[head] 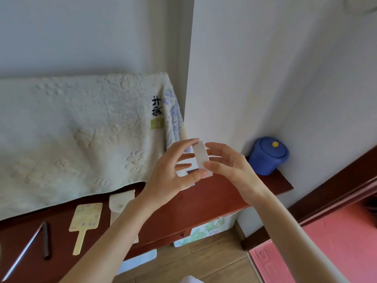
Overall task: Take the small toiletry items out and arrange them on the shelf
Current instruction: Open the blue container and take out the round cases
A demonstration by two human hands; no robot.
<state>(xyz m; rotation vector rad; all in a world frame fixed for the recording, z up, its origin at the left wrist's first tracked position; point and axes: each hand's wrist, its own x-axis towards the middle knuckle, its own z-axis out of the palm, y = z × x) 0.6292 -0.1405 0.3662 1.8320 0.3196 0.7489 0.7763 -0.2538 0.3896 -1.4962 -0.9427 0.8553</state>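
White walls meet at a corner above the reddish-brown shelf [214,199], where both hands hold a small pale flat packet [202,158] in the air; the left hand [173,172] and right hand [230,168] each pinch it, grip clamped on its ends. Near them a blue lidded pot [268,155] stands on the shelf's end

One towel [81,129] — one blue jar [267,156]
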